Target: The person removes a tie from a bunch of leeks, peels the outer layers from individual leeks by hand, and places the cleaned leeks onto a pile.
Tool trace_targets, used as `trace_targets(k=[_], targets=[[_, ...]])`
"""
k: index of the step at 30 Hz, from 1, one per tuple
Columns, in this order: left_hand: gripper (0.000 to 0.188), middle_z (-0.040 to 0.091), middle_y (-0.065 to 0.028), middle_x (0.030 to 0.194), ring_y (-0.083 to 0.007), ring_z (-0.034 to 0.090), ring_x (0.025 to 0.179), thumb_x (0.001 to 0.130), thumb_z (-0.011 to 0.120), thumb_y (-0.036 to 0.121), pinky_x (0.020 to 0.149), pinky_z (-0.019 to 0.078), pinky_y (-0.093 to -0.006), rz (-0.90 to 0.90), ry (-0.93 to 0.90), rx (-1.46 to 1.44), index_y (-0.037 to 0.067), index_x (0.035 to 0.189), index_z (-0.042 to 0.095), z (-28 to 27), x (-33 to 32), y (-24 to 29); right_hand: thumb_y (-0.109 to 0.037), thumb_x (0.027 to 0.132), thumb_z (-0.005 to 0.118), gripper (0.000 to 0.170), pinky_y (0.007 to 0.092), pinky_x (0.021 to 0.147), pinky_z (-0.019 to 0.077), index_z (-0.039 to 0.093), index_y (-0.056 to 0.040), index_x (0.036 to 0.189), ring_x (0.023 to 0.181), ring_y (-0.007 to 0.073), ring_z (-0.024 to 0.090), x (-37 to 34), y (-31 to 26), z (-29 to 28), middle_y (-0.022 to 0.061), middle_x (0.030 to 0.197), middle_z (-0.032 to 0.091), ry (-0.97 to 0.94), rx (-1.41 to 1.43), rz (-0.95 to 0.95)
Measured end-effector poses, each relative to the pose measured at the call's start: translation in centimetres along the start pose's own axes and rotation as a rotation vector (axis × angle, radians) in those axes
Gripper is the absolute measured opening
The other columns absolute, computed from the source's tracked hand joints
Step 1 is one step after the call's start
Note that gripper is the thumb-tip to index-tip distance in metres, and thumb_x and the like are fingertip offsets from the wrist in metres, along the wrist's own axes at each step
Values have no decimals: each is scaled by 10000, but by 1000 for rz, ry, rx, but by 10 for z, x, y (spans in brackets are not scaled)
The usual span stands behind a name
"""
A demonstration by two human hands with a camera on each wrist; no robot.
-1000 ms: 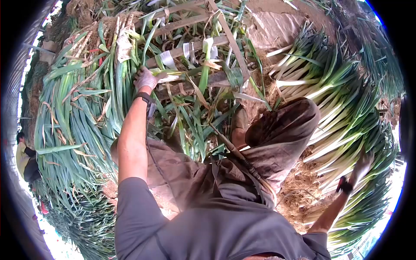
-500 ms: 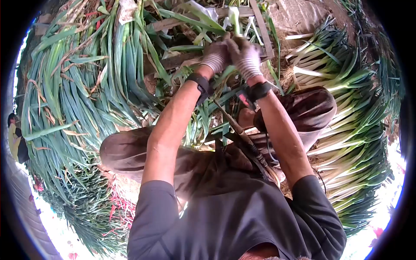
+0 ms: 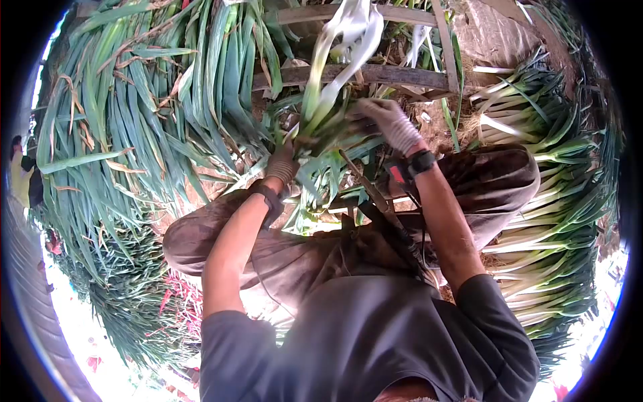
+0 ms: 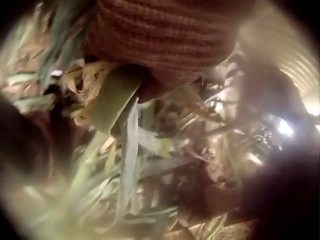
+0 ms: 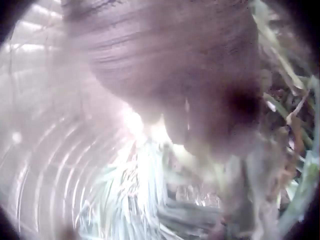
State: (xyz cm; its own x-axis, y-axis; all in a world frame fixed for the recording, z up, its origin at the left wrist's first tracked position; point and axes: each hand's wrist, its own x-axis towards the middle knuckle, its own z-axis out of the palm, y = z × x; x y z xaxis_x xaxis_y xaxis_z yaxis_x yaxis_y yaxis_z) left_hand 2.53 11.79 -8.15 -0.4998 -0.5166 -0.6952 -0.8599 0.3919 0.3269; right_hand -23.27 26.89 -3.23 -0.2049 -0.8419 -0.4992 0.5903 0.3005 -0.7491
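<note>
Gripped in the left hand [image 3: 282, 165], the leeks [image 3: 314, 87] should be held steady; the right hand's [image 3: 388, 120] grip cannot be told.

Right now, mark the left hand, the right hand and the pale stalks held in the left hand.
Left hand [image 3: 284, 162]: head view, middle of the hand.
Right hand [image 3: 389, 122]: head view, back of the hand.
Pale stalks [image 3: 327, 98]: head view, stem just above the green.

Leek heap [image 3: 134, 134] left; leek row [image 3: 552, 224] right — held leeks [image 3: 313, 92] between.
</note>
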Motion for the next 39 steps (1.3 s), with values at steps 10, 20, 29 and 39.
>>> trace_targets(k=[10,20,29,39], targets=[[566,720,-184,980,-345,687,929,850,615,571,791,516,-434,-234,410,-299,21,947,712,121,120,-112,-600,860,663,669,319,687,489,640,0,1156,770,232,627,2,155,-40,88,880,652,304,-246,632],[803,470,-224,1429,-383,492,1244,737,699,495,1039,369,-492,-297,456,-132,17,1340,466,102,218,-224,-833,752,555,965,397,721,490,617,47,1143,783,216,583,50,248,-93,122,967,628,631,-299,667],[560,658,-185,1164,-361,633,1029,754,757,392,911,490,-461,49,147,-369,59,1178,605,166,235,-87,-642,886,591,754,331,904,443,625,59,1160,957,221,577,161,191,-22,120,1084,653,690,-270,387],[457,659,-186,1156,-330,631,1081,859,662,382,926,497,-424,437,146,-117,90,1209,623,110,212,-47,-410,963,610,451,305,713,491,674,15,1102,751,127,575,177,130,9,19,928,669,-49,-278,257]])
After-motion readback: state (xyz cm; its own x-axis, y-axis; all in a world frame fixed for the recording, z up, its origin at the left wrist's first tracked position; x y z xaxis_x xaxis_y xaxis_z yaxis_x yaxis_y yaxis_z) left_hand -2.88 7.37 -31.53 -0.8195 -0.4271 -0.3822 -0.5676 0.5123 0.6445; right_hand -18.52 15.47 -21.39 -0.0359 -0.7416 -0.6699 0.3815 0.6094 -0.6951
